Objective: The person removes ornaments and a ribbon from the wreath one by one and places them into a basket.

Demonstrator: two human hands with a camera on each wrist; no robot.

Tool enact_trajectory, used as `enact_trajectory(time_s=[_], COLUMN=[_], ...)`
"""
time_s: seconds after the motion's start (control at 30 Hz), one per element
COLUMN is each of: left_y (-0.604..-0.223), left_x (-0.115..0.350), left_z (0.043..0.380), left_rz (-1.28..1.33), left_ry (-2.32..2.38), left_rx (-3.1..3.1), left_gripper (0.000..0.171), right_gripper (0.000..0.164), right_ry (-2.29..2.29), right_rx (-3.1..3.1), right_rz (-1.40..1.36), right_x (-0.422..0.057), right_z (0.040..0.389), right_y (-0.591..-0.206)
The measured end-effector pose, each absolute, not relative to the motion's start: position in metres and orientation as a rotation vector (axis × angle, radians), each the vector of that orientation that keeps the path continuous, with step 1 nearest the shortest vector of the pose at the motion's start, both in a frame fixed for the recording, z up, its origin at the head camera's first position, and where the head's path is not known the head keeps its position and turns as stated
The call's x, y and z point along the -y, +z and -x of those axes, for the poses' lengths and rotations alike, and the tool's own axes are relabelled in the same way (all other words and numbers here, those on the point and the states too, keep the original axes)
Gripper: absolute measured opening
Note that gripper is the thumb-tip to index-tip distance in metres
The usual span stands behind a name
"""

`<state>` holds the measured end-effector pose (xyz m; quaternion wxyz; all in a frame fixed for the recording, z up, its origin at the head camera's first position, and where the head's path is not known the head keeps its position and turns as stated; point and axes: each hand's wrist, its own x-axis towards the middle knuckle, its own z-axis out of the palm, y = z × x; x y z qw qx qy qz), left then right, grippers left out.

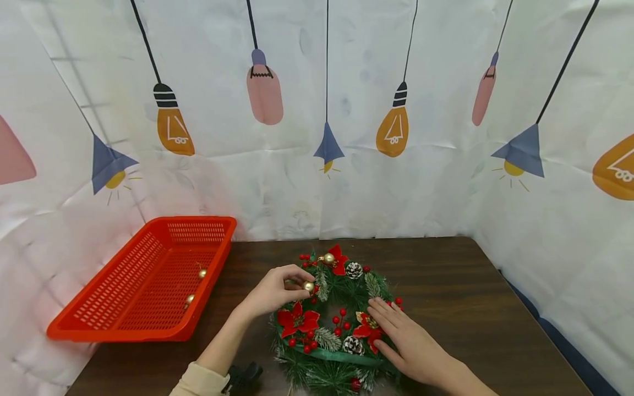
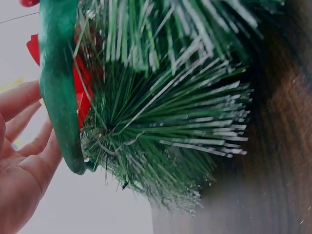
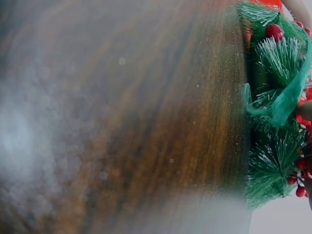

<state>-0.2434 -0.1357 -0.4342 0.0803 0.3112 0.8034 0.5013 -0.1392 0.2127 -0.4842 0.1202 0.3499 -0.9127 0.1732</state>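
Note:
A green Christmas wreath (image 1: 297,368) lies on the table, dressed with red poinsettias (image 1: 298,319), red berries, frosted sprigs and pine cones (image 1: 354,270). Between the thumb and fingers of my left hand (image 1: 277,290) a small gold ball ornament (image 1: 309,286) is pinched, over the wreath's left side. My right hand (image 1: 411,344) rests with extended fingers on the right side, beside a poinsettia. Another gold ball (image 1: 329,258) sits at the top of the wreath. A green ribbon (image 2: 58,92) crosses the front, seen close in the left wrist view.
To the left stands a red plastic basket (image 1: 124,334) with two gold balls (image 1: 202,273) inside. Dark wood tabletop (image 1: 446,275) extends around the wreath. A white curtain (image 1: 297,192) printed with lamps hangs behind. A black device (image 1: 245,376) is by the left wrist.

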Motion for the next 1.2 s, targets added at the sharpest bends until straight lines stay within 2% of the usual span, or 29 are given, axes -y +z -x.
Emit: enact_trajectory(time_s=[0.57,1.2], left_y=[-0.436,-0.434], left_x=[0.120,0.126], left_z=[0.241,0.245], left_rz=[-0.909,-0.828], left_ry=[1.690,1.800], left_rx=[-2.345,-2.437], left_gripper=[0.032,0.029], right_gripper=[0.061,0.062], right_ry=[0.534,0.513], right_rx=[2.653,2.661], right_rz=[-1.013,-1.023], right_x=[-0.214,-0.213], right_z=[0.138,0.141], right_y=[-0.484,-0.485])
